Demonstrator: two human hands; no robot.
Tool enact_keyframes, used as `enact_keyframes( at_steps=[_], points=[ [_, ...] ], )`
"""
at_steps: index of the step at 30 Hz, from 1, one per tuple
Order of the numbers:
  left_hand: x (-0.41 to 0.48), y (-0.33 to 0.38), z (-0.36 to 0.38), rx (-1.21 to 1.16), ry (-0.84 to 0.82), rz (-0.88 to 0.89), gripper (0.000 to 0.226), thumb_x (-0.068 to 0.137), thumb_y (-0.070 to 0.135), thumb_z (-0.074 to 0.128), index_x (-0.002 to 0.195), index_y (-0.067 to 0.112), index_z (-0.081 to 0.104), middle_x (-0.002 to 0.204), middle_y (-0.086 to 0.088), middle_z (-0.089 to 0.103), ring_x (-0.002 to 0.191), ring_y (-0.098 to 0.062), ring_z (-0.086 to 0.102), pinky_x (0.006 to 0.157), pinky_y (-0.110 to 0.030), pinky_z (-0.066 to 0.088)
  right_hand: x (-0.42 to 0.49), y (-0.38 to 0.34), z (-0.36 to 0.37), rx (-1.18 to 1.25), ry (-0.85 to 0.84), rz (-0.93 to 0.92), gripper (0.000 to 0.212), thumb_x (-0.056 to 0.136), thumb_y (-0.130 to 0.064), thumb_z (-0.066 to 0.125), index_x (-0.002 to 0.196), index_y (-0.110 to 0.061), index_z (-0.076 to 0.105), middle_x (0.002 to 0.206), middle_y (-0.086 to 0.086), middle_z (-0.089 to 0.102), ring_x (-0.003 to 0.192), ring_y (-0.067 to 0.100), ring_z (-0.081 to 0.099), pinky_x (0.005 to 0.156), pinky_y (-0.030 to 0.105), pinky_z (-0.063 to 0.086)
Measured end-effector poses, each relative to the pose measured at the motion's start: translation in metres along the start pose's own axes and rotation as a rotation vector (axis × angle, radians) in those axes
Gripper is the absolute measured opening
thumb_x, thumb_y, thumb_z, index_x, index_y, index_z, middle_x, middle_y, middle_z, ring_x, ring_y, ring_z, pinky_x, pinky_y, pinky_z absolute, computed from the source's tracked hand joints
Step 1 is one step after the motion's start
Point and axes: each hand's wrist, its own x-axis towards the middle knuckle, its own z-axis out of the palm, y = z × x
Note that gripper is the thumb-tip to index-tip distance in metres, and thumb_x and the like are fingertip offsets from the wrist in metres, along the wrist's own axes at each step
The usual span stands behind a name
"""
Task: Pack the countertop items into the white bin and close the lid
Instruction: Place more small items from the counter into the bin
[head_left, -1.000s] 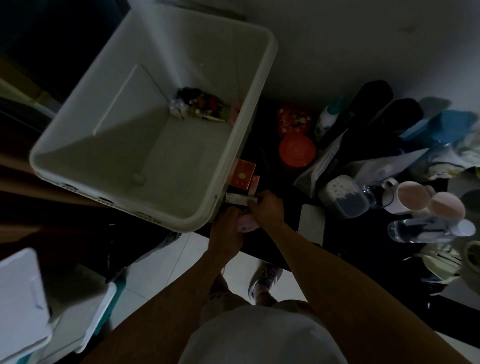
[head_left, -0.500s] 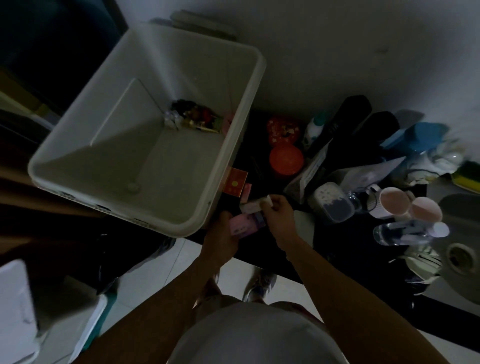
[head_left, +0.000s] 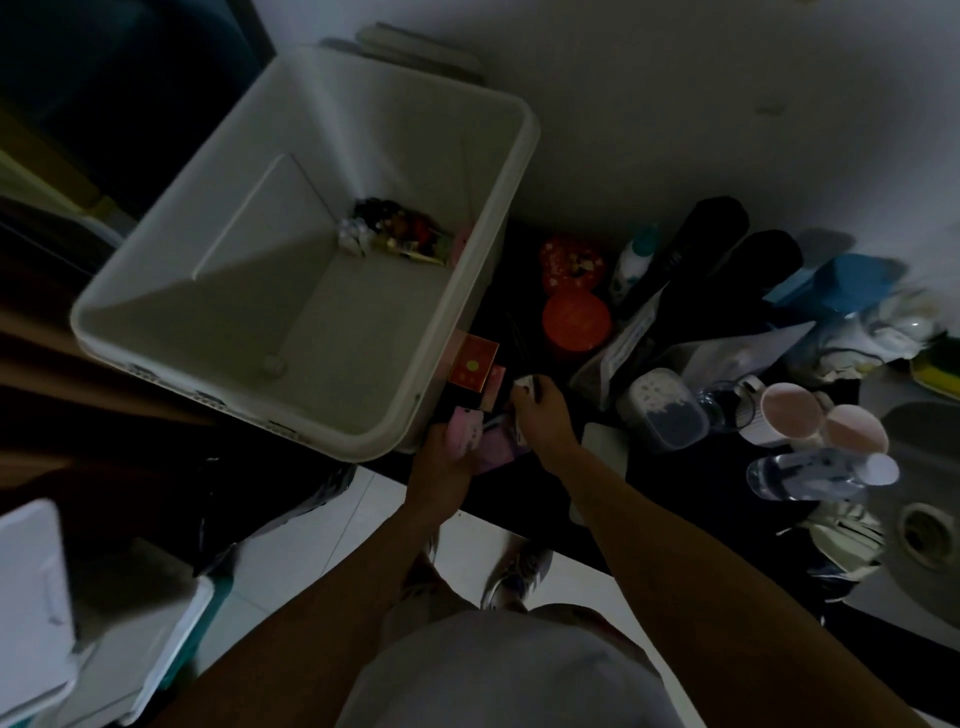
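The white bin (head_left: 447, 353) stands open on the left end of the dark countertop, with a small heap of wrapped bits (head_left: 395, 234) in its far corner. Just off its near right corner, my left hand (head_left: 441, 457) grips a small pink packet (head_left: 466, 428). My right hand (head_left: 540, 415) is beside it and pinches a small white item (head_left: 525, 383) above more pinkish packets (head_left: 498, 447). A red card box (head_left: 474, 362) lies against the bin wall.
Right of the bin stand two red tins (head_left: 574, 317), a white bottle (head_left: 634, 260), dark pouches (head_left: 711, 244), a lidded container (head_left: 662, 408), two mugs (head_left: 789, 413), a lying water bottle (head_left: 815, 473) and a sink (head_left: 924, 525). White lids (head_left: 31, 592) lie low at left.
Both hands lifted small items from the counter edge; the left now holds the pink packet up and the right raised the white item. The view shifted slightly.
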Motion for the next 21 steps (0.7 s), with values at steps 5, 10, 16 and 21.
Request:
enact_keyframes(
  at_steps=[5, 10, 16, 21],
  points=[
    [0.006, 0.006, -0.001, -0.036, 0.027, -0.029, 0.029, 0.092, 0.021, 0.062, 0.116, 0.013, 0.046, 0.107, -0.002, 0.058, 0.083, -0.007, 0.057, 0.065, -0.022, 0.049, 0.012, 0.002, 0.015, -0.056, -0.018, 0.04, 0.01, 0.092, -0.01, 0.055, 0.098, -0.002, 0.054, 0.088, 0.011, 0.058, 0.079, 0.02, 0.055, 0.072, 0.035, 0.047],
    [0.012, 0.01, -0.002, -0.028, 0.018, -0.056, 0.038, 0.094, 0.026, 0.059, 0.127, 0.01, 0.046, 0.116, -0.004, 0.057, 0.097, -0.016, 0.056, 0.074, -0.027, 0.047, 0.022, 0.008, 0.021, -0.214, -0.012, 0.04, 0.017, 0.09, -0.02, 0.063, 0.093, -0.005, 0.056, 0.088, 0.012, 0.061, 0.083, 0.026, 0.059, 0.07, 0.036, 0.045],
    [0.013, 0.012, -0.006, -0.036, 0.005, -0.124, 0.041, 0.096, 0.02, 0.055, 0.135, 0.011, 0.046, 0.123, -0.004, 0.055, 0.103, -0.017, 0.054, 0.089, -0.033, 0.049, 0.026, 0.007, 0.031, -0.446, 0.036, 0.077, 0.044, 0.092, -0.041, 0.059, 0.11, -0.001, 0.057, 0.106, 0.018, 0.065, 0.097, 0.033, 0.063, 0.073, 0.037, 0.052],
    [0.009, 0.014, -0.01, -0.032, -0.023, -0.118, 0.044, 0.096, 0.022, 0.055, 0.137, 0.013, 0.045, 0.133, -0.005, 0.054, 0.116, -0.022, 0.054, 0.1, -0.044, 0.048, 0.025, -0.001, 0.041, -0.564, 0.107, 0.105, 0.045, 0.093, -0.047, 0.053, 0.11, -0.006, 0.06, 0.112, 0.014, 0.066, 0.1, 0.033, 0.064, 0.076, 0.034, 0.05]
  ],
)
